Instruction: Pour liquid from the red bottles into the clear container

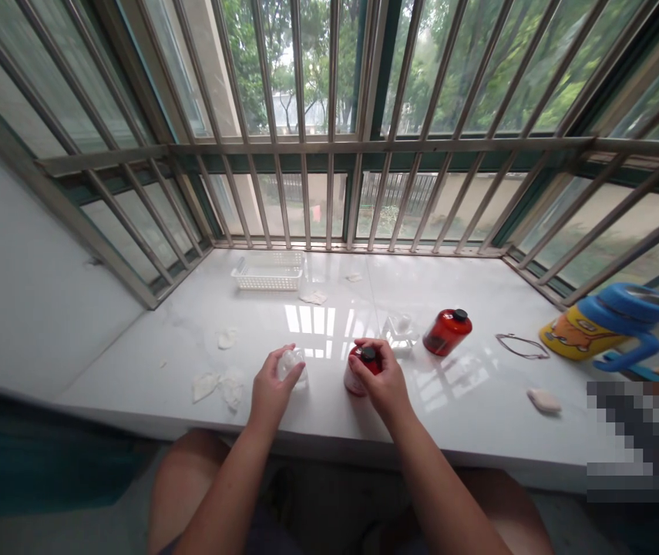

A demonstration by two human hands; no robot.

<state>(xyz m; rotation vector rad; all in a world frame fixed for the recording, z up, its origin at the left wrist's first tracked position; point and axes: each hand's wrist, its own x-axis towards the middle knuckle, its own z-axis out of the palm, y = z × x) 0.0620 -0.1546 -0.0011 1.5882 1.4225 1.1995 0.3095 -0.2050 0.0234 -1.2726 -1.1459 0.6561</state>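
Note:
My left hand (274, 379) is closed around a small clear container with a rounded top (293, 362), near the front of the white ledge. To its right, my right hand (384, 378) grips a red bottle (355, 381) with a black cap, which stands upright; my fingers hide part of it. A second red bottle (445, 336) with a black cap stands behind and to the right of that hand. Between the two bottles sits another clear container (401, 331), partly covered by my right hand.
A white perforated basket (268, 276) is at the back left. Crumpled tissues (232, 385) lie at left. On the right are a thin cord loop (522, 346), a pinkish flat object (544, 401) and a blue-and-yellow handled flask (592, 327). Metal bars (334, 146) close off the window side.

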